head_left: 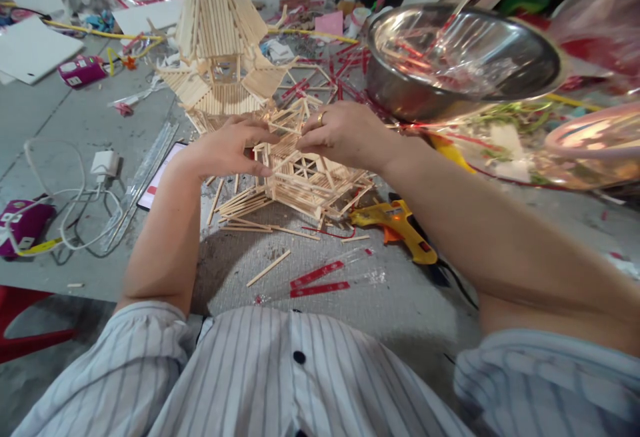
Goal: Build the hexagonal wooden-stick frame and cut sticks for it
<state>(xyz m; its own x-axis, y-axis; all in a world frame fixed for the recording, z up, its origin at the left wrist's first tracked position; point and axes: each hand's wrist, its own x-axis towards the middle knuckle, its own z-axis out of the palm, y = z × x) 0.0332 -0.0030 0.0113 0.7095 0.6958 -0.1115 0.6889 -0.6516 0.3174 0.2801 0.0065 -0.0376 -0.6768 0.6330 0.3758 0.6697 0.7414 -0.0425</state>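
A half-open frame of thin wooden sticks (305, 169), with a star-like lattice inside, sits on the table in front of me. My left hand (227, 147) grips its left side, thumb in front and fingers behind. Over the frame's back right, my right hand (345, 131) has its fingers bent together in a pinch, seemingly on a thin wooden stick (286, 129); the fingertips are partly hidden. Behind my left hand stands a stick-built tower (220, 17) with a pointed roof and flared eaves. Loose sticks (245, 205) lie at the frame's front left.
A yellow glue gun (400, 223) lies right of the frame. Red-and-clear wrappers (320, 280) are in front. Behind stands a steel bowl (380, 83) with wrappers inside. At left are a phone (163, 173), a white charger (105, 163) and purple packs (83, 71).
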